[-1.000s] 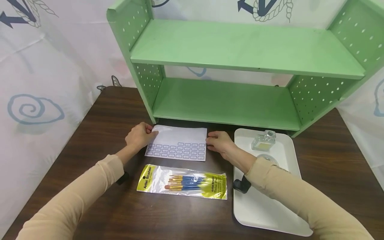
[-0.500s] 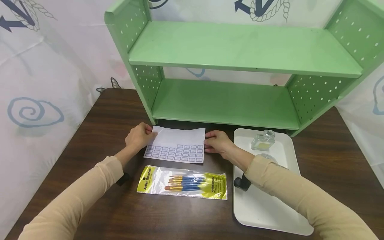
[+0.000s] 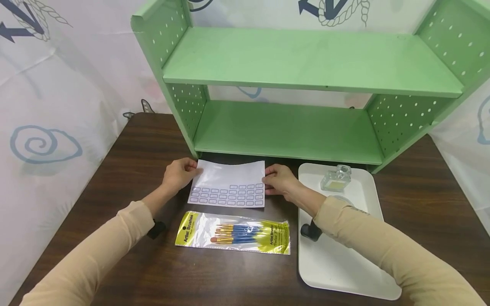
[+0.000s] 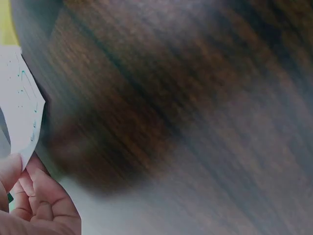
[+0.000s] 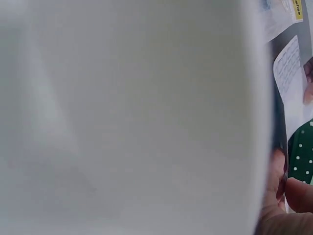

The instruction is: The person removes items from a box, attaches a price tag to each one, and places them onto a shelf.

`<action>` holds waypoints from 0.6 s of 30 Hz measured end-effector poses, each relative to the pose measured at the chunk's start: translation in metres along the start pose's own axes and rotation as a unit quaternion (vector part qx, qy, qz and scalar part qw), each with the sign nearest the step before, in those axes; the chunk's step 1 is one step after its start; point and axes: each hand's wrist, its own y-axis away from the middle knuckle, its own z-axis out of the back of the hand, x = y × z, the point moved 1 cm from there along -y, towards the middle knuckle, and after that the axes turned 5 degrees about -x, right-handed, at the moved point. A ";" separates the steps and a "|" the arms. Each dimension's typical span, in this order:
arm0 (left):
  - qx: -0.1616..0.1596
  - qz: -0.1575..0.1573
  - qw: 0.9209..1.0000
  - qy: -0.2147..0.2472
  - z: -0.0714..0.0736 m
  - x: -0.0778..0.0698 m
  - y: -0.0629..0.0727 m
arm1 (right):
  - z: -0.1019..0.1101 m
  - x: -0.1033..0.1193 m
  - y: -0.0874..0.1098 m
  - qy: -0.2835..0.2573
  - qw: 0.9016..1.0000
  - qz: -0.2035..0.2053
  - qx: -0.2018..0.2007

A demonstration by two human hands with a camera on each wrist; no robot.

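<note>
A white sticker sheet (image 3: 229, 180) with rows of small blue-bordered labels on its near half is held between both hands, its far edge sagging a little. My left hand (image 3: 179, 175) pinches its left edge near the far corner; the left wrist view shows thumb and fingers (image 4: 46, 196) on the paper. At the right edge, my right hand (image 3: 281, 182) pinches the sheet between thumb and fingers, also seen in the right wrist view, where the sheet (image 5: 291, 78) bends. Just in front of the sheet, a clear packet of artist brushes (image 3: 233, 233) lies flat on the table.
A green two-tier shelf (image 3: 287, 127) stands behind the sheet. On the right, a white tray (image 3: 337, 272) holds a glass bottle (image 3: 337, 178) and a round clear item (image 3: 342, 199) partly hidden by the right sleeve. The dark wooden table (image 3: 130, 161) extends to the left.
Both hands keep their grip on the sheet. It shifted slightly left, then back right, and its far edge now sags more than a second ago.
</note>
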 end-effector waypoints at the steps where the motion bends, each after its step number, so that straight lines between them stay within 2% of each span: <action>1: 0.001 0.001 1.000 0.005 0.000 0.000 0.000 | 0.001 0.000 0.000 0.002 1.000 -0.001 -0.002; 18: 0.015 0.026 0.998 0.060 0.000 0.000 0.001 | 0.009 -0.008 -0.002 -0.009 1.000 -0.010 -0.007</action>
